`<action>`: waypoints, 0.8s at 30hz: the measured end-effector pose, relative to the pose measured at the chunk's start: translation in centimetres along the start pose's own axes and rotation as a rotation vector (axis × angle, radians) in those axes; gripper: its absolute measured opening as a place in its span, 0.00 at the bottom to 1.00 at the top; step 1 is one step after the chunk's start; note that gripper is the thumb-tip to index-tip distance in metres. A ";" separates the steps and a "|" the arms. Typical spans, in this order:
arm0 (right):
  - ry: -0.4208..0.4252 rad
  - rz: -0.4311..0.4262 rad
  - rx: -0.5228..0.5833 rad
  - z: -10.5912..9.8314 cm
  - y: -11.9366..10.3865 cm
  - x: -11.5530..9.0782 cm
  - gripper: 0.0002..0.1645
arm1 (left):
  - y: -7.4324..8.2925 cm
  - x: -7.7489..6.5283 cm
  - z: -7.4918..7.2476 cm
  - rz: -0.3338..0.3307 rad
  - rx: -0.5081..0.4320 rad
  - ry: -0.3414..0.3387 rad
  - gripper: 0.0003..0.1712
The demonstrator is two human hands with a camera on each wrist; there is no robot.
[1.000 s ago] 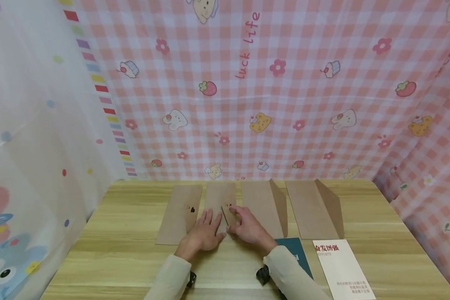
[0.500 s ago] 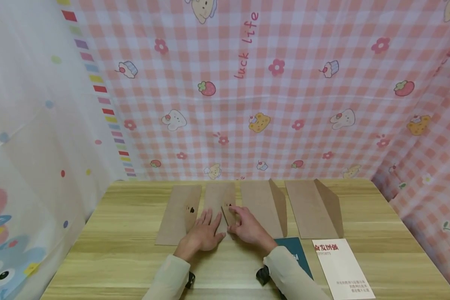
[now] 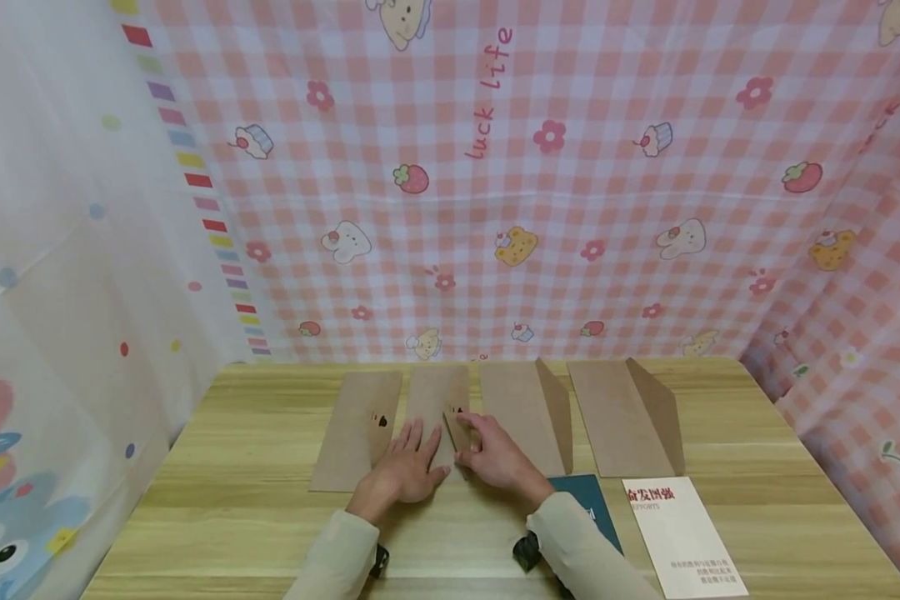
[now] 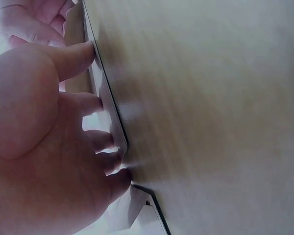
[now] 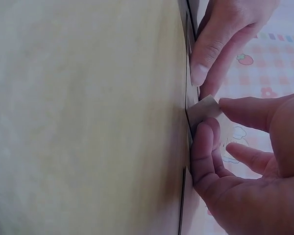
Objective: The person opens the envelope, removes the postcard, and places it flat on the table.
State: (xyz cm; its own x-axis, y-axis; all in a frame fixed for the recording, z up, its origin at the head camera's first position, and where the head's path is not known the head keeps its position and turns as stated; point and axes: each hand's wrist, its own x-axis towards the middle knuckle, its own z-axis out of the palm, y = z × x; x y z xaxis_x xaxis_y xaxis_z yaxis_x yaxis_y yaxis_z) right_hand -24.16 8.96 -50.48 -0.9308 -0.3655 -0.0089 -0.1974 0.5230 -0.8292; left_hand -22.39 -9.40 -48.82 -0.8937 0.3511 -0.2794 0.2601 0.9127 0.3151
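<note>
In the head view several brown paper envelopes lie in a row. My left hand (image 3: pixel 405 467) rests with spread fingers on the second envelope (image 3: pixel 430 392) from the left, covering the lower corner of the leftmost envelope (image 3: pixel 345 442). At the second one's right side, my right hand (image 3: pixel 498 454) holds the partly raised flap (image 3: pixel 457 429). The right wrist view shows one fingertip on the edge of this flap (image 5: pixel 204 110) and curled fingers (image 5: pixel 206 147) beside it. Small dark print shows on the flap and on the leftmost envelope.
Two more envelopes, the third (image 3: pixel 517 417) and the rightmost (image 3: pixel 618 425), have flaps folded out to the right. A dark green card (image 3: pixel 592 500) lies partly under the right forearm, beside a white card (image 3: pixel 682 537) with red lettering. Patterned cloth (image 3: pixel 450 208) stands behind the wooden table (image 3: pixel 217 483).
The whole head view shifts very slightly. Both hands and the flap keep nearly the same positions.
</note>
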 end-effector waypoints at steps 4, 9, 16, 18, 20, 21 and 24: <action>-0.004 0.006 -0.001 -0.1 -0.1 -0.1 0.35 | 0.0 0.0 -0.1 -0.002 -0.004 -0.002 0.39; -0.015 -0.020 -0.015 -0.1 -0.2 -0.2 0.35 | -0.1 0.1 0.0 -0.003 -0.010 -0.005 0.39; -0.009 -0.075 -0.075 0.0 -0.2 -0.3 0.37 | -0.1 0.1 0.0 0.001 -0.013 -0.004 0.39; -0.005 -0.082 -0.099 0.0 -0.2 -0.4 0.37 | 0.0 0.0 -0.1 0.000 -0.011 -0.004 0.39; -0.005 -0.082 -0.119 0.0 -0.3 -0.4 0.37 | 0.0 -0.1 -0.1 -0.001 -0.011 -0.004 0.39; -0.005 -0.084 -0.127 -0.1 -0.4 -0.4 0.36 | 0.0 -0.1 -0.1 -0.001 -0.010 -0.004 0.38; -0.008 -0.083 -0.149 -0.2 -0.6 -0.5 0.35 | 0.0 -0.1 -0.1 0.000 -0.010 -0.001 0.38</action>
State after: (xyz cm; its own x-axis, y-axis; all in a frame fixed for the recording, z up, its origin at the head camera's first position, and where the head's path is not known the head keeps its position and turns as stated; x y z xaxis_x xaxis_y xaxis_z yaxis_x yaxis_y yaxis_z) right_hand -23.64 8.99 -49.91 -0.9071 -0.4178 0.0511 -0.3174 0.5992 -0.7350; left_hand -22.31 -9.43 -48.69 -0.8932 0.3516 -0.2804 0.2566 0.9105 0.3242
